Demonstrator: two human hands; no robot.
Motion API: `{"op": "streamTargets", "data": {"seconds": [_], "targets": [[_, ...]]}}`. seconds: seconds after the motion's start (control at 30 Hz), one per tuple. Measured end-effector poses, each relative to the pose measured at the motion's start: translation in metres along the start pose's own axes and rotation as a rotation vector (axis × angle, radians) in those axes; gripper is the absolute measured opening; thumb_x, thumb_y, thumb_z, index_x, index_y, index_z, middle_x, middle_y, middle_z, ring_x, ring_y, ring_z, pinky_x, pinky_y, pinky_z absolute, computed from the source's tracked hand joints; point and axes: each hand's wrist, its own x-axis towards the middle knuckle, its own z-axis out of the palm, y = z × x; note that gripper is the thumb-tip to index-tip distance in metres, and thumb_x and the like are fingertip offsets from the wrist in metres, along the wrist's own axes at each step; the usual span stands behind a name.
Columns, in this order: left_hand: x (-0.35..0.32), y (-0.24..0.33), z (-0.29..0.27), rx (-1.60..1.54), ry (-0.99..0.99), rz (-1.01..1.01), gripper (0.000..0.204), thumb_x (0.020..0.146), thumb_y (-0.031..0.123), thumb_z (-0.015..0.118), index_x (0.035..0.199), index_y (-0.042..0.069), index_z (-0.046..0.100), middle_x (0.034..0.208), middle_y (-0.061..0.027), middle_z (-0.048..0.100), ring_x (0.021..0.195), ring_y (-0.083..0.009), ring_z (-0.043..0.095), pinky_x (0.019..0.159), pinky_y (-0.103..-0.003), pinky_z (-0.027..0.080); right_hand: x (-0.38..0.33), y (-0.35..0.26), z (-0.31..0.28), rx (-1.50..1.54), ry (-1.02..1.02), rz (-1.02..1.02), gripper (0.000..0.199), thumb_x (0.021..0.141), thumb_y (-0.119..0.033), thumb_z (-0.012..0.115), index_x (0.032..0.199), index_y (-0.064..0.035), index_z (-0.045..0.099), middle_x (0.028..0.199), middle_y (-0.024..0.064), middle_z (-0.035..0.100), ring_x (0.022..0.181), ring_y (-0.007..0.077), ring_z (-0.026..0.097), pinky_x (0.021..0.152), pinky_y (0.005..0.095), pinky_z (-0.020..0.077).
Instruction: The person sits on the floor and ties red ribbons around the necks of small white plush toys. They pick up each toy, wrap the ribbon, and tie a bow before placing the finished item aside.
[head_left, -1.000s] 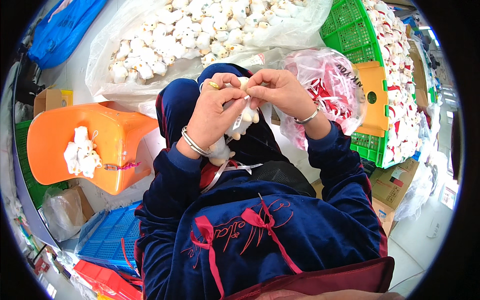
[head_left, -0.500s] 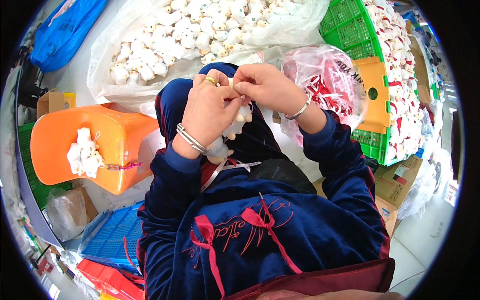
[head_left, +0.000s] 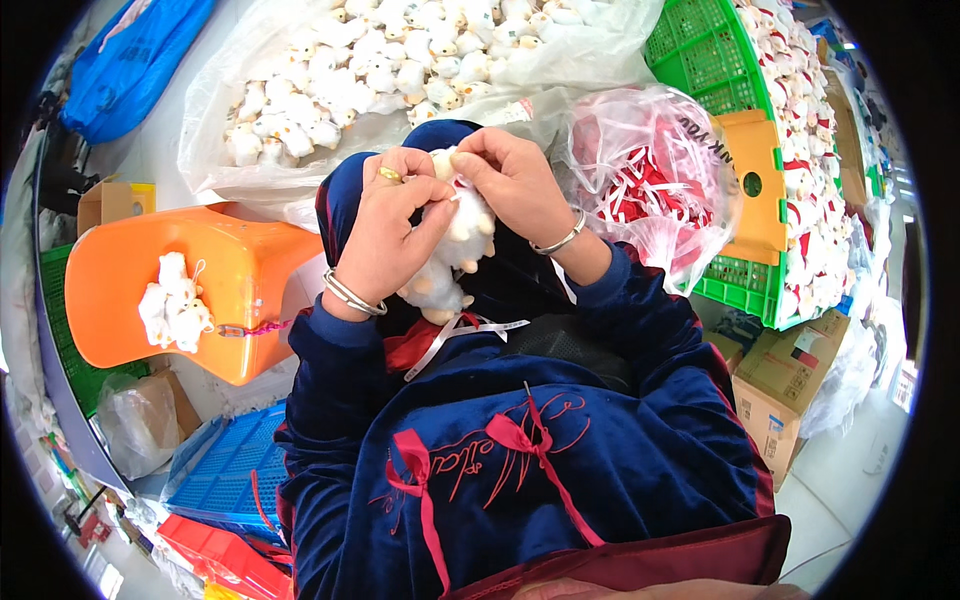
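Note:
A small white plush toy (head_left: 455,245) with tan feet hangs in front of my chest. My left hand (head_left: 392,232), wearing a gold ring and silver bangles, wraps around its body. My right hand (head_left: 512,183), with a silver bracelet, pinches at the toy's head next to the left fingers. A thin white ribbon (head_left: 462,335) trails from under the toy across my dark blue velvet lap. Part of the toy is hidden behind my fingers.
An orange plastic stool (head_left: 210,290) at left bears a few white plush toys (head_left: 172,305). A clear bag of many white toys (head_left: 340,70) lies ahead, a bag of red and white ribbons (head_left: 650,190) at right, beside a green crate (head_left: 725,110). Blue trays (head_left: 235,470) and cardboard boxes (head_left: 790,380) stand low.
Both hands have stayed together on the plush toy, shifting slightly left and lower; the right fingers have moved onto the toy's head.

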Motion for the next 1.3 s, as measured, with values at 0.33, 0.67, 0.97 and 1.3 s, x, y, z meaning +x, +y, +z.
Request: {"op": "streamTargets", "data": {"seconds": [0.33,0.67,0.97,1.3], "targets": [[0.005,0.003,-0.001,0.032,0.084,-0.173,0.007,0.083,0.014,0.073,0.086,0.007,0.075,0.095,-0.0084,0.064,0.097,-0.0287,0.054,0.088,-0.039,0.043,0.035,-0.040,-0.016,-0.030,-0.459,0.182,0.015,0.099,-0.014,0.064,0.093,-0.0002,0.067,0.077,0.0005,0.065,0.067,0.0061,0.060,0.058,0.0222,0.0488],[0.003,-0.002,-0.002,0.017,0.050,-0.274,0.012,0.079,0.015,0.077,0.088,0.007,0.078,0.098,-0.0087,0.063,0.097,-0.0279,0.057,0.086,-0.037,0.048,0.013,-0.050,0.012,-0.640,-0.177,-0.275,0.012,0.095,-0.014,0.056,0.091,-0.0031,0.061,0.083,0.0194,0.068,0.078,0.0414,0.065,0.067,0.0465,0.0510],[-0.009,-0.012,0.013,-0.321,0.219,-0.279,0.012,0.085,0.012,0.079,0.092,0.003,0.075,0.099,-0.0067,0.059,0.098,-0.0210,0.056,0.088,-0.032,0.046,0.015,-0.019,0.002,-0.178,-0.173,-0.023,0.015,0.096,-0.013,0.060,0.094,0.0009,0.065,0.079,0.0102,0.067,0.071,0.0171,0.062,0.067,0.0326,0.0507],[-0.009,-0.017,0.005,-0.317,0.119,-0.290,0.015,0.090,0.014,0.076,0.098,0.001,0.074,0.100,-0.0040,0.056,0.097,-0.0154,0.055,0.085,-0.027,0.046,0.016,-0.025,-0.021,-0.121,-0.402,-0.116,0.015,0.096,-0.012,0.068,0.103,0.0005,0.066,0.088,0.0012,0.066,0.079,0.0077,0.059,0.069,0.0244,0.0499]]}}
